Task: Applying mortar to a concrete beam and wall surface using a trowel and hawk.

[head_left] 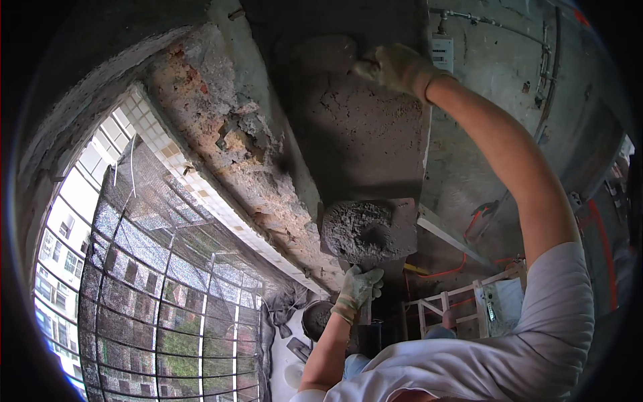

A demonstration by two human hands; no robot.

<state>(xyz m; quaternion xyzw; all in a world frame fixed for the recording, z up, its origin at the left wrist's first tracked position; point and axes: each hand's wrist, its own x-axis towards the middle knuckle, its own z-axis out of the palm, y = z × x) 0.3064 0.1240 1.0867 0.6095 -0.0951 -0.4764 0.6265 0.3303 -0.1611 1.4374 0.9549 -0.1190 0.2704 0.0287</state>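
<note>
My left hand (360, 292), in a pale work glove, grips a plasterer's hawk (406, 224) from its near side. A heap of wet grey mortar (358, 232), hollowed near its middle, lies on the hawk's flat board. Higher up, my right hand (400, 69), also gloved, is closed in front of a wall strip coated in dark wet mortar (348, 144). What the right hand holds is too dark to make out. The coating looks smooth lower down and rough and pitted below that hand.
Left of the strip runs broken masonry (234, 144), bordering a tiled window edge (191, 177) and barred window (174, 295). A mortar bucket (317, 319) stands below, near a flat tool (299, 348). Right are a meter box (442, 53), pipes and a wooden frame (439, 305).
</note>
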